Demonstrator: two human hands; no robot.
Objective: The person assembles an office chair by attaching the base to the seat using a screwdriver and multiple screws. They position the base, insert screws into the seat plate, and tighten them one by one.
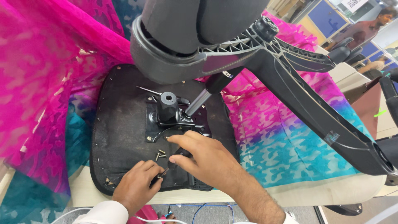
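An upturned black chair seat point(120, 124) lies on the table with a black metal mechanism plate point(174, 120) bolted on its underside. My left hand point(137, 184) pinches a small screw near the seat's front edge. My right hand point(203, 155) grips a black-handled screwdriver whose tip meets that screw at my left fingers. A few loose screws point(160, 154) rest on the seat just behind my left hand. A silver gas-lift rod point(198, 101) leans against the plate.
A grey chair backrest with black armrest frame point(290, 79) looms over the seat from above and to the right. Pink and teal patterned cloth point(282, 141) covers the table. A person sits at the far right corner.
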